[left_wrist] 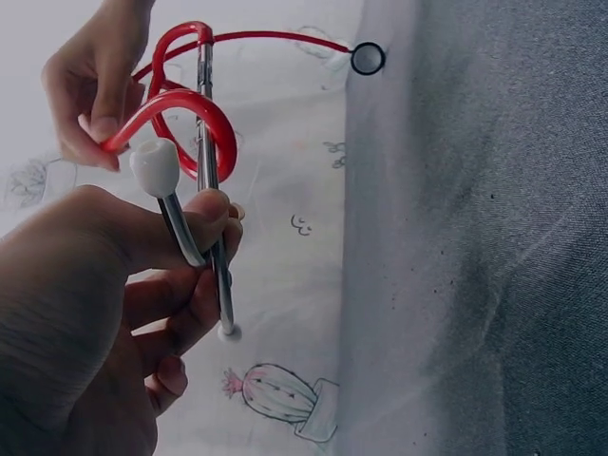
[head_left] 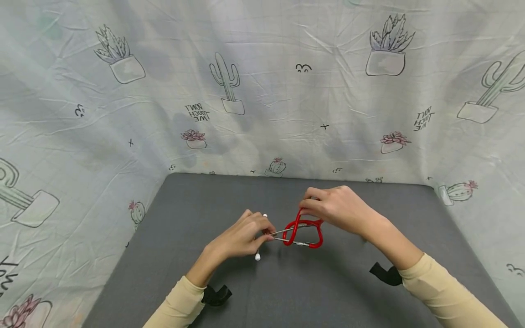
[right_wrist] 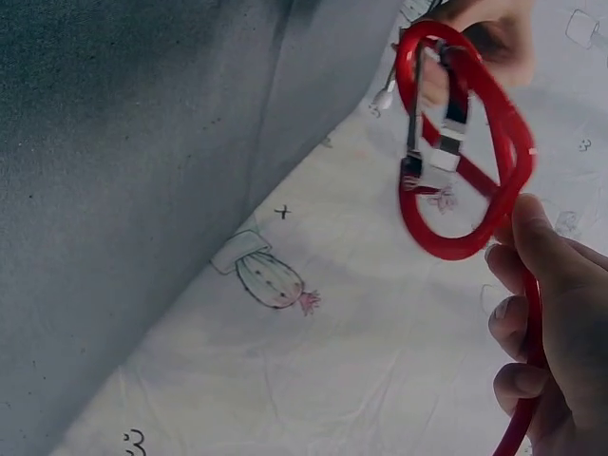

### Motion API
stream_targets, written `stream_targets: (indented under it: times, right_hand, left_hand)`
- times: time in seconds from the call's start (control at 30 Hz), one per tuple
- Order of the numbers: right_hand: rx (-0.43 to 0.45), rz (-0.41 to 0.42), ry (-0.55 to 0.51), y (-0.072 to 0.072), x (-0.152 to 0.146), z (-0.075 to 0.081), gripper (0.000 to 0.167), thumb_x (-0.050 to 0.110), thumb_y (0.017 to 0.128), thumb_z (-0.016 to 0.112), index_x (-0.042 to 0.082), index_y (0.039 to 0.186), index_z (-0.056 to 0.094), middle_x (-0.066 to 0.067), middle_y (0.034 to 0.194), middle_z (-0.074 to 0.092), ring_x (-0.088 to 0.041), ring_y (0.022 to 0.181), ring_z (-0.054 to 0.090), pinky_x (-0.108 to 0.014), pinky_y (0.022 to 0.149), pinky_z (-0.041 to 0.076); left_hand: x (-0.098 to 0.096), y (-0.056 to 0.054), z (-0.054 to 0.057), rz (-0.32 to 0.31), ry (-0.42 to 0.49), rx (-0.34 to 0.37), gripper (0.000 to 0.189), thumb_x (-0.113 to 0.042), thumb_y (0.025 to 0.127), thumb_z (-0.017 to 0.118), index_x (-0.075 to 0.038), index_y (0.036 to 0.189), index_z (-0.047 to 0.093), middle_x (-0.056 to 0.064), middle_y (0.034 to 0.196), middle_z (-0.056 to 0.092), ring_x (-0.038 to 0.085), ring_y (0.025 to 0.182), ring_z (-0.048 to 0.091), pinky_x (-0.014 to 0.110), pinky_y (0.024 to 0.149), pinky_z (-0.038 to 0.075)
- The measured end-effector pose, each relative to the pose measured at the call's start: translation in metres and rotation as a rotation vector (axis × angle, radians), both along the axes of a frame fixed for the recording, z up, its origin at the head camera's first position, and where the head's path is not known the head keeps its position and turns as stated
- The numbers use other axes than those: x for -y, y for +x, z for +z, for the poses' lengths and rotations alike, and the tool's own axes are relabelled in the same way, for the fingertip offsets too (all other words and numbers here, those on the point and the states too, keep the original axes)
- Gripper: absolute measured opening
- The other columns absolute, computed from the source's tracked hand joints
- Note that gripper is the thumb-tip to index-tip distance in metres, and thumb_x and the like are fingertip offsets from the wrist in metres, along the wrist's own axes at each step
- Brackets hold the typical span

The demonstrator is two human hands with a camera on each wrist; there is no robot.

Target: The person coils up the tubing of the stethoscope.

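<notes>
A stethoscope with red tubing is held up over the grey table between two hands. My left hand pinches its metal ear tubes between thumb and fingers, close to the white ear tips. To the right, my right hand grips the red tube, thumb on one side and fingers curled round the other in the right wrist view. Between the hands the tubing bends into a loop beside the metal tubes. The round chest piece shows at the end of a red tube in the left wrist view.
The grey table lies beneath both hands. Behind it and along its sides hangs a pale cloth printed with potted cacti. Black straps sit at both wrists, next to cream sleeves.
</notes>
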State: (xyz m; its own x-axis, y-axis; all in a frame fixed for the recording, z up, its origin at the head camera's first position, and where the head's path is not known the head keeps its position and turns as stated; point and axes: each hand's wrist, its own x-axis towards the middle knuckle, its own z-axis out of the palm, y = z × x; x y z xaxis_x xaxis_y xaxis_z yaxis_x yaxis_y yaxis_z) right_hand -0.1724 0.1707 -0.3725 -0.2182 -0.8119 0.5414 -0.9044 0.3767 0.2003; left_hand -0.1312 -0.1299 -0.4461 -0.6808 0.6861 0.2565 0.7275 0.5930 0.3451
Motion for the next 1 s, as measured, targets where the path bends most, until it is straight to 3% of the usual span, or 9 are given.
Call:
stream_targets:
  times: [0.13, 0.33, 0.7, 1.0]
  right_hand:
    - [0.098, 0.000, -0.019, -0.008, 0.000, -0.002, 0.019, 0.024, 0.086, 0.092, 0.021, 0.100, 0.081, 0.009, 0.095, 0.071, -0.001, 0.056, 0.058, -0.016, 0.053, 0.044]
    - [0.319, -0.008, -0.029, -0.020, 0.000, -0.003, 0.009, 0.025, 0.092, 0.086, 0.024, 0.099, 0.082, 0.013, 0.096, 0.071, 0.003, 0.065, 0.058, -0.016, 0.059, 0.047]
    - [0.635, 0.020, -0.098, -0.036, 0.010, -0.018, 0.003, 0.021, 0.097, 0.081, 0.022, 0.098, 0.084, 0.011, 0.089, 0.074, 0.005, 0.070, 0.055, -0.020, 0.063, 0.047]
    - [0.800, -0.025, -0.161, -0.043, 0.011, -0.039, 0.009, 0.018, 0.101, 0.078, 0.023, 0.098, 0.085, 0.014, 0.090, 0.075, 0.001, 0.072, 0.057, -0.022, 0.067, 0.049]
  left_hand:
    - [-0.002, 0.000, 0.001, -0.006, 0.002, -0.011, 0.010, -0.019, 0.098, 0.082, -0.016, 0.107, 0.081, -0.009, 0.100, 0.078, 0.016, 0.090, 0.065, 0.031, 0.088, 0.041]
    - [-0.005, 0.001, 0.004, -0.034, 0.021, -0.021, 0.010, -0.017, 0.097, 0.083, -0.014, 0.107, 0.081, -0.007, 0.100, 0.078, 0.017, 0.090, 0.065, 0.030, 0.087, 0.042]
    - [-0.009, 0.000, 0.009, -0.078, 0.044, -0.048, 0.010, -0.017, 0.098, 0.082, -0.015, 0.107, 0.081, -0.008, 0.100, 0.078, 0.012, 0.094, 0.062, 0.026, 0.085, 0.042]
    - [-0.005, -0.001, 0.013, -0.063, 0.076, -0.059, 0.009, -0.017, 0.097, 0.082, -0.018, 0.106, 0.080, -0.007, 0.103, 0.078, 0.010, 0.101, 0.064, 0.029, 0.089, 0.045]
